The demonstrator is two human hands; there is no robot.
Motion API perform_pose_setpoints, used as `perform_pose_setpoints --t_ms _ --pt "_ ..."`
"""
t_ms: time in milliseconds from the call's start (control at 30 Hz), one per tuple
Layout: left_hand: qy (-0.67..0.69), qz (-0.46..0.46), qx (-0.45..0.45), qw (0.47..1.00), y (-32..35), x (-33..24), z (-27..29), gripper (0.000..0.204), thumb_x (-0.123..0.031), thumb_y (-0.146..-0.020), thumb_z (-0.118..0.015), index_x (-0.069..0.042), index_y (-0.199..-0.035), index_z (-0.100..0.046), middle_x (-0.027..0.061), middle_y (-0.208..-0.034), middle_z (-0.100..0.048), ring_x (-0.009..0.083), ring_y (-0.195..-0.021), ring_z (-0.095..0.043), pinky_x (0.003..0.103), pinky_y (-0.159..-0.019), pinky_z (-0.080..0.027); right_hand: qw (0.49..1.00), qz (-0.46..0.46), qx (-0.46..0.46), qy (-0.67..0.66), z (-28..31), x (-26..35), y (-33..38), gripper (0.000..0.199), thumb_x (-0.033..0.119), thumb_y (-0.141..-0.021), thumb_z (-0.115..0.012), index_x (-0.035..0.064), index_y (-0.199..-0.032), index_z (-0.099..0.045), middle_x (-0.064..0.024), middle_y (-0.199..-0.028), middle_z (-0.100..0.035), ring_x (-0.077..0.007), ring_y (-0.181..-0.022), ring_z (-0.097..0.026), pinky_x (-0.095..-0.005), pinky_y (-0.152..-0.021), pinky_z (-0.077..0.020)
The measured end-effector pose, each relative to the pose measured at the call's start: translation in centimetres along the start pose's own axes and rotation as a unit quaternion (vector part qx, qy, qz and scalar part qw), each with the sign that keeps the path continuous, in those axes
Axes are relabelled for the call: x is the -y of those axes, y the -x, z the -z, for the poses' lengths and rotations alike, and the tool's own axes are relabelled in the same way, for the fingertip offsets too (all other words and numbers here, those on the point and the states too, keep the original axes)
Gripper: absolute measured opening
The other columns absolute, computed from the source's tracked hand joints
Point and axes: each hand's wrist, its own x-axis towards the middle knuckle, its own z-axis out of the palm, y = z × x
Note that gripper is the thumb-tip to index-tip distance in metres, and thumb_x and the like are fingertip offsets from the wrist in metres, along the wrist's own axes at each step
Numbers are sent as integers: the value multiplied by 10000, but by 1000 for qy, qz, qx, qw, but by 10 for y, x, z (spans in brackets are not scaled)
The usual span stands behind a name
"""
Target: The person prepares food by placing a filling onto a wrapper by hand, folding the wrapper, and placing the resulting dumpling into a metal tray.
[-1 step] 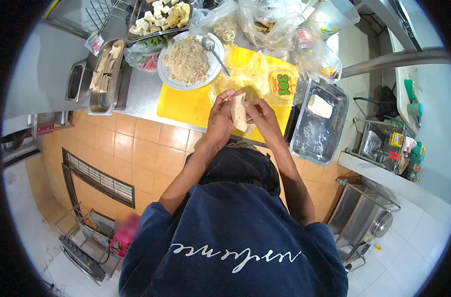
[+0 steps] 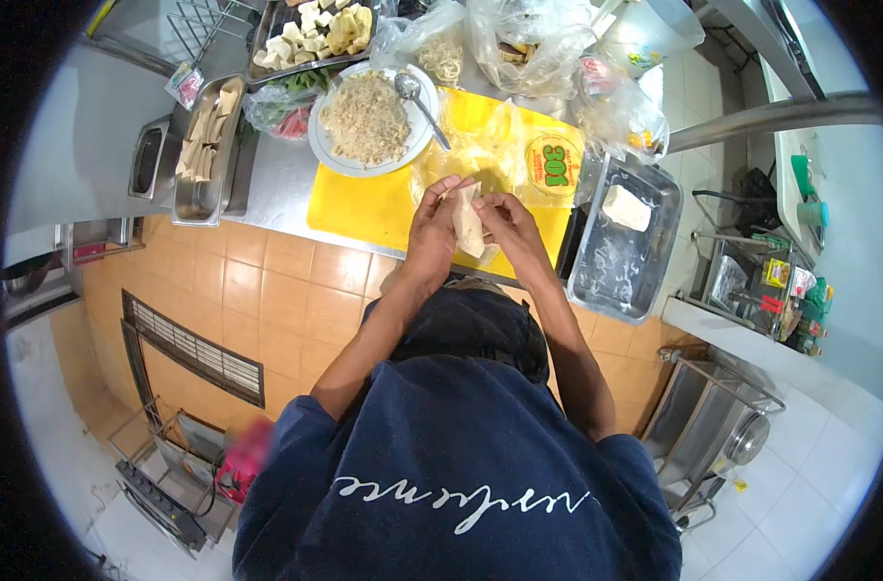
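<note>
My left hand (image 2: 432,232) is closed around one side of a pale, long folded pastry wrapper (image 2: 468,228), which stands out between both hands over the yellow cutting board (image 2: 354,208). From the other side, the fingers of my right hand (image 2: 512,232) pinch its upper edge. Whether there is filling inside cannot be seen. Beyond my hands lies a clear plastic bag (image 2: 500,145) with a round printed label. A white plate (image 2: 318,145) heaped with a pale crumbly filling (image 2: 364,121) sits at the board's far left, a metal spoon (image 2: 424,111) resting on it.
On the left, a deep steel pan (image 2: 197,203) holds several folded pale pieces (image 2: 201,145). A metal tray (image 2: 606,281) with a pale block or stack (image 2: 626,208) stands at the right. Tofu cubes (image 2: 291,44) fill a far tray; plastic bags (image 2: 519,39) crowd the back.
The fingers of my right hand have shifted slightly along the wrapper's upper edge. Everything else looks the same.
</note>
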Motion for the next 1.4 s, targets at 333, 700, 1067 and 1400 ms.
perform_pose_setpoints --t_ms 333,700,1067,1400 --pt "9 30 -13 999 4 -8 1 306 -124 -1043 -443 -64 -1341 -480 110 -1333 -562 203 -1151 -593 338 -1005 -480 998 -33 25 -51 2 -4 -10 407 279 -878 -733 -26 -1122 -619 -73 -942 -644 -128 -843 -589 -252 -755 -469" --pt "-44 54 9 998 -1 -11 16 396 -226 -1025 -525 -84 -1393 -496 54 -1219 -605 142 -1075 -599 258 -931 -484 993 -59 69 -72 12 -2 -14 382 272 -897 -720 2 -1149 -624 -36 -981 -636 -106 -866 -571 -238 -754 -455" --pt "-249 77 63 963 -8 -23 40 418 -287 -960 -655 -44 -1295 -592 36 -1113 -644 105 -956 -617 258 -850 -530 985 -4 166 37 22 8 -21 350 262 -895 -722 38 -1145 -625 -26 -1021 -624 -109 -931 -563 -252 -792 -449" --pt "-185 136 102 968 -4 -23 48 459 -167 -953 -660 -89 -1385 -527 12 -1260 -558 95 -1060 -567 260 -904 -530 987 -50 152 28 37 32 -28 302 242 -920 -697 87 -1164 -608 -8 -959 -590 -89 -839 -582 -248 -698 -504"
